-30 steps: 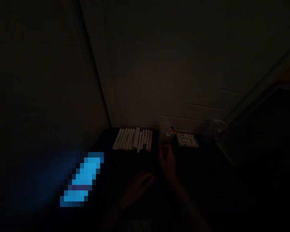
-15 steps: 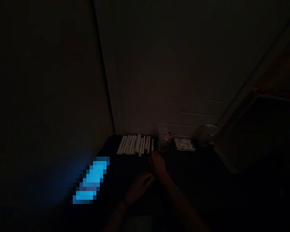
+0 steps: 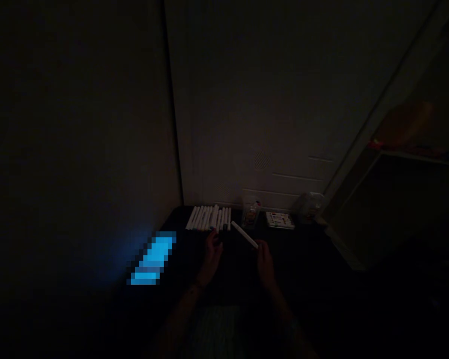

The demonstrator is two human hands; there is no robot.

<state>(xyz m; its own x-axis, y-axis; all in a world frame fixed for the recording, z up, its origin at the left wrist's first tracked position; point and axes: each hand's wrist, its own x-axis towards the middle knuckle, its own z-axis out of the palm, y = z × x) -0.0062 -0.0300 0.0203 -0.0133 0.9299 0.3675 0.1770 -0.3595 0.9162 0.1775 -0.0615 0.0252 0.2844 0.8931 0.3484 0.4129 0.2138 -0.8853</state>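
Note:
A row of white markers lies side by side on the dark table, with coloured bits at their near ends. My left hand is at the near side of this row, thumb and fingers apart and nothing visible between them. Whether its fingertips touch a marker is too dark to tell. In my right hand is a single white marker, gripped at its near end and slanting up to the left, its far tip close to the row's right end.
Against the wall stand a clear container with a printed label, a flat pack of markers and a clear plastic thing. A glowing, pixelated blue screen lies at left. A dark panel borders the right side.
My right hand went from the clear container to a marker at the row's right end, and now holds that marker off to the right. My left hand moved forward to the row.

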